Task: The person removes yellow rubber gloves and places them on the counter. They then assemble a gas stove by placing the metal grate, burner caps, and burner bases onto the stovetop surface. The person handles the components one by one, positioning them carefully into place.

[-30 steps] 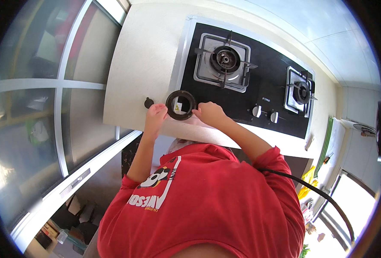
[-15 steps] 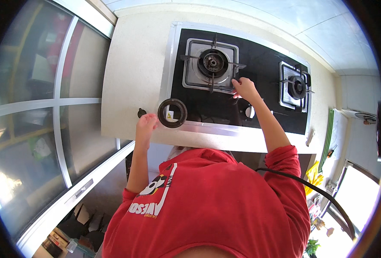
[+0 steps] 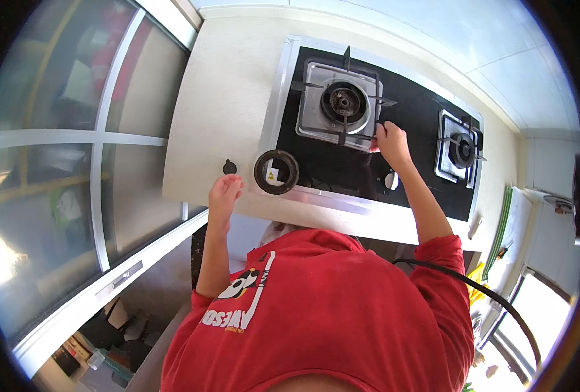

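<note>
My right hand [image 3: 391, 140] is closed on the front right corner of a dark square pan support [image 3: 347, 60] with prongs. The support sits askew over the left burner [image 3: 343, 102], its bars out of line with the steel drip tray [image 3: 311, 110] beneath. My left hand [image 3: 226, 189] hovers over the counter's front edge with its fingers curled, and nothing shows in them. Just beyond those fingers lies a small round black part [image 3: 230, 167]. To their right, a thick black ring [image 3: 259, 172] lies across the stove's left front corner.
The black glass stove top [image 3: 342, 171] carries a silver control knob [image 3: 391, 180] near its front. At the right stands a second burner [image 3: 461, 150] with its own support. A sliding glass door [image 3: 139, 98] borders the pale counter [image 3: 221, 85] on the left. A black cable [image 3: 493, 294] crosses my right sleeve.
The pan support has shifted out of line with its tray and looks tilted, my right hand still on its corner. My left hand has stayed beside the ring. The whole view has shifted slightly.
</note>
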A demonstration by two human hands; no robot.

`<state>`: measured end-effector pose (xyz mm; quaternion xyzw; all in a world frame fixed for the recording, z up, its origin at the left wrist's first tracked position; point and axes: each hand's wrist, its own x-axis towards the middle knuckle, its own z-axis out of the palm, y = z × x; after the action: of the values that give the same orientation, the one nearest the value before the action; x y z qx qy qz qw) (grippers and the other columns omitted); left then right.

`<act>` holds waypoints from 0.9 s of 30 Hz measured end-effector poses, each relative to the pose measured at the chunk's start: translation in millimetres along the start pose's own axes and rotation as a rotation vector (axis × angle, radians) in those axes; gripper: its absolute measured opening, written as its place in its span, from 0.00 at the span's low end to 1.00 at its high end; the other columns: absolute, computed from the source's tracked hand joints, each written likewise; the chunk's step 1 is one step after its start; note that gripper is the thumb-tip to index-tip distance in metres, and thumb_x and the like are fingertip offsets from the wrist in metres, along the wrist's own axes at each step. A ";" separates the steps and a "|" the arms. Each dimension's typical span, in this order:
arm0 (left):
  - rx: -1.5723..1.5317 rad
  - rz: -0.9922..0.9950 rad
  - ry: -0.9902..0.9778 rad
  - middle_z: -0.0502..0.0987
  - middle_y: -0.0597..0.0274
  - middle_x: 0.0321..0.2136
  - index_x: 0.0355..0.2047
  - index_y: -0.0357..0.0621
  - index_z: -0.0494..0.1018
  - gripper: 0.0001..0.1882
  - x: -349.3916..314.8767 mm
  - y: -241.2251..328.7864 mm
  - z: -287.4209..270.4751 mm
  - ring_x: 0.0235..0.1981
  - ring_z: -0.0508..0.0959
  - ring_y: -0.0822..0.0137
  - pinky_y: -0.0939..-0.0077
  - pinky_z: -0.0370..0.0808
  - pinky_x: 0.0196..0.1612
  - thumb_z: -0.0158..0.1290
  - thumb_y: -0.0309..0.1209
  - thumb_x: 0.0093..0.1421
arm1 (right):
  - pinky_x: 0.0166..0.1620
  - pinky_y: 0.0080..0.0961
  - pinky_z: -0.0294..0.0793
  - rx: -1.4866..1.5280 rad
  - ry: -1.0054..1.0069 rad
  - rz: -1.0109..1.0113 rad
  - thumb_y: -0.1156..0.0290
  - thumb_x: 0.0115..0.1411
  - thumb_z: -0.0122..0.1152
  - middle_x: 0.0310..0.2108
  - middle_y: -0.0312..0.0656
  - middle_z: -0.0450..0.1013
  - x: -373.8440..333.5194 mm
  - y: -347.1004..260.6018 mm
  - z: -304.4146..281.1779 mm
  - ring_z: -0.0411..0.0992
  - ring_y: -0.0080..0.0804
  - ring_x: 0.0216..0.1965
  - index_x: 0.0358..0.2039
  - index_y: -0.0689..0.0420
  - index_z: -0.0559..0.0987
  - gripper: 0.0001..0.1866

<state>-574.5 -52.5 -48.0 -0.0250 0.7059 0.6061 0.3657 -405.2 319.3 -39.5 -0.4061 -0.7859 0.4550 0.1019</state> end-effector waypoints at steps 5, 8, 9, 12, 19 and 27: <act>-0.042 0.079 -0.085 0.74 0.57 0.45 0.47 0.40 0.68 0.17 17.5 39.2 31.0 0.44 0.76 0.65 0.72 0.71 0.48 0.47 0.39 0.65 | 0.22 0.24 0.75 -0.048 -0.047 -0.124 0.71 0.63 0.48 0.18 0.47 0.73 -7.0 -73.7 12.7 0.76 0.33 0.18 0.23 0.67 0.68 0.15; -0.146 0.160 -0.141 0.75 0.54 0.43 0.50 0.37 0.66 0.22 29.5 75.0 42.1 0.42 0.77 0.66 0.74 0.72 0.45 0.44 0.44 0.66 | 0.23 0.30 0.77 -0.042 -0.084 -0.170 0.70 0.62 0.47 0.16 0.53 0.73 -1.2 -103.3 52.4 0.77 0.41 0.18 0.24 0.68 0.70 0.14; -0.152 0.147 -0.117 0.75 0.53 0.43 0.50 0.37 0.65 0.22 38.0 79.6 38.5 0.42 0.77 0.64 0.72 0.72 0.46 0.43 0.44 0.66 | 0.23 0.31 0.77 -0.038 -0.110 -0.174 0.70 0.62 0.47 0.16 0.54 0.73 2.1 -111.0 67.4 0.76 0.42 0.18 0.23 0.68 0.70 0.14; -0.146 0.111 -0.039 0.75 0.51 0.43 0.49 0.36 0.65 0.21 65.7 84.8 15.8 0.43 0.77 0.61 0.69 0.72 0.47 0.41 0.43 0.67 | 0.24 0.35 0.77 0.037 -0.193 -0.155 0.71 0.61 0.45 0.14 0.57 0.71 17.3 -117.9 117.9 0.76 0.45 0.17 0.23 0.72 0.70 0.16; -0.146 -0.038 0.038 0.77 0.54 0.40 0.50 0.33 0.65 0.21 120.5 62.7 -45.8 0.40 0.78 0.64 0.71 0.72 0.43 0.46 0.39 0.64 | 0.28 0.35 0.78 -0.145 -0.164 -0.168 0.72 0.58 0.50 0.15 0.50 0.73 35.6 -122.6 206.4 0.76 0.44 0.18 0.22 0.68 0.73 0.12; -0.275 -0.069 0.108 0.72 0.52 0.46 0.52 0.37 0.63 0.19 121.5 49.1 -60.6 0.44 0.75 0.62 0.68 0.72 0.47 0.47 0.32 0.63 | 0.29 0.35 0.79 -0.448 -0.176 -0.333 0.73 0.54 0.56 0.20 0.49 0.73 42.0 -117.6 238.7 0.77 0.45 0.22 0.24 0.66 0.73 0.09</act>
<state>-716.3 -42.9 -73.3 -0.1319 0.6337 0.6818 0.3409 -623.1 168.9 -89.4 -0.2431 -0.9284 0.2808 0.0145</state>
